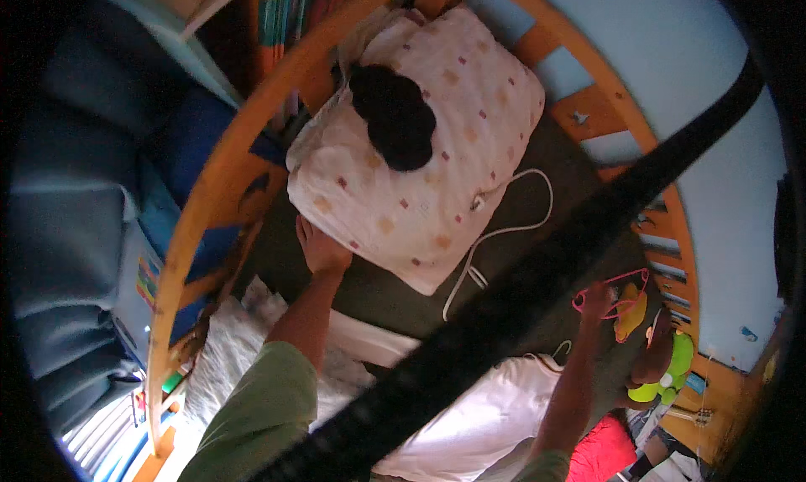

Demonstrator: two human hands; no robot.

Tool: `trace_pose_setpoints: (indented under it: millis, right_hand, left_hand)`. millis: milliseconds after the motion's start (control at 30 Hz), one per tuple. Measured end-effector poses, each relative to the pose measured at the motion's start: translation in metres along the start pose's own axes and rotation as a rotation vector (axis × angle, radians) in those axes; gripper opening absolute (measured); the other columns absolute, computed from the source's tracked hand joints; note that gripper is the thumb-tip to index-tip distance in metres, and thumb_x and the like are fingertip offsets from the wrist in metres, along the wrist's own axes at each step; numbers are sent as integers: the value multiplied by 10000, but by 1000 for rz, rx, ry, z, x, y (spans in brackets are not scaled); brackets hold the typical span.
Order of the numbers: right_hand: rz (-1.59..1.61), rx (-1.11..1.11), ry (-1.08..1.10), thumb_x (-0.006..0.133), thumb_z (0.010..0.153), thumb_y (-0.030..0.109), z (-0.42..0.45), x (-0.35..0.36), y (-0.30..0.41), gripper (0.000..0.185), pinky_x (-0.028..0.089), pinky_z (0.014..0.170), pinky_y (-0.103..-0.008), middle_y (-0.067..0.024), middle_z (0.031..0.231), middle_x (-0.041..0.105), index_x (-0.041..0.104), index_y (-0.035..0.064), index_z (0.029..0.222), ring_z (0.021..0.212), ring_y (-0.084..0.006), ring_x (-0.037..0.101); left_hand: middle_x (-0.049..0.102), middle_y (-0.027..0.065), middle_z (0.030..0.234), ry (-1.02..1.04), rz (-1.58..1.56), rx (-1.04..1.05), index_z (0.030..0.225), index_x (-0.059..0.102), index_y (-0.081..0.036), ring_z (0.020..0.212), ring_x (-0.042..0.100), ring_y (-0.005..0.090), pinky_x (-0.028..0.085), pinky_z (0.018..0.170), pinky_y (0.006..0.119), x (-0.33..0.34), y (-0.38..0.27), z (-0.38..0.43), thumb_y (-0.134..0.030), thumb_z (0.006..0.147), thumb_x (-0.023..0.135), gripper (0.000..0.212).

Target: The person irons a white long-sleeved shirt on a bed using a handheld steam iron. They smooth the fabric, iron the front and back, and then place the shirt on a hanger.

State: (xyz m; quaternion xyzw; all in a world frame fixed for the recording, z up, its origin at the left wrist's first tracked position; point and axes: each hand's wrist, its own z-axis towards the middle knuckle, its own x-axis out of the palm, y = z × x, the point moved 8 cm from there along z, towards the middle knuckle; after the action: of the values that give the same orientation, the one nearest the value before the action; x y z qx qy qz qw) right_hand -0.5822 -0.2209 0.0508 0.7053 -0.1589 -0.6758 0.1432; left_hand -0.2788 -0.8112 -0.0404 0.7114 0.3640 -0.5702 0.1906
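My left hand (321, 248) lies on the dark mattress sheet (371, 293), its fingers against or just under the edge of a pale pillow (378, 198) with small coloured spots. Around my right hand (597, 298), at the right side, is a pink clothes hanger (636, 274); the fingers look closed on it. Beside it lies a yellow and orange item (631, 312). On the pillow rests a black scalloped item (397, 120). A white cord (549, 198) loops from the pillow onto the sheet. Between my arms lies a white garment (478, 413) with a hanger hook (562, 348) at its neck.
Wooden bed rails (208, 173) curve along both sides. Crumpled white cloth (220, 362) lies near my left forearm. A green and brown plush toy (674, 368) and red cloth (604, 450) are at the lower right. Books (274, 28) stand beyond the left rail. A black strap (535, 268) crosses the view.
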Motion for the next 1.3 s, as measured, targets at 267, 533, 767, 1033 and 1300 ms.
trace_pose_setpoints:
  millis: [267, 533, 767, 1033, 1300]
  right_hand:
    - [-7, -1069, 314, 653, 807, 62, -66, 109, 417, 436, 454, 976, -444, -128, 1218, 589, 577, 76, 1236, 1136, -318, 556]
    - [-124, -1269, 499, 667, 808, 159, -69, 148, 403, 252, 452, 899, -479, -158, 1157, 571, 599, 34, 1016, 1038, -355, 569]
    - [-174, -1071, 762, 661, 803, 128, -61, 157, 422, 217, 485, 836, -463, -178, 1081, 588, 574, 31, 976, 958, -380, 586]
    - [665, -569, 173, 512, 986, 196, 67, 34, 520, 178, 506, 652, -362, -106, 790, 571, 564, 28, 963, 704, -195, 590]
    - [1210, 4, 85, 502, 981, 325, 200, 38, 621, 334, 460, 444, -298, -83, 628, 578, 563, 16, 870, 491, -156, 536]
  left_hand:
    - [191, 85, 1579, 148, 61, -121, 1521, 218, -199, 1455, 144, 317, 92, 1176, 519, 3, 25, -10, -580, 861, 491, 809]
    - [192, 84, 1578, 146, 71, -64, 1519, 218, -193, 1452, 151, 319, 97, 1171, 529, -3, 16, 2, -575, 875, 474, 791]
    - [196, 87, 1576, 165, 87, -83, 1517, 226, -192, 1451, 152, 322, 97, 1171, 531, -2, 23, 4, -572, 872, 479, 790]
    - [201, 91, 1574, 148, 53, -46, 1513, 235, -190, 1450, 152, 325, 98, 1171, 533, -5, 6, 13, -570, 869, 484, 788]
    - [206, 95, 1572, 168, 62, 28, 1510, 244, -188, 1450, 153, 328, 98, 1170, 534, -4, 3, 16, -567, 866, 489, 787]
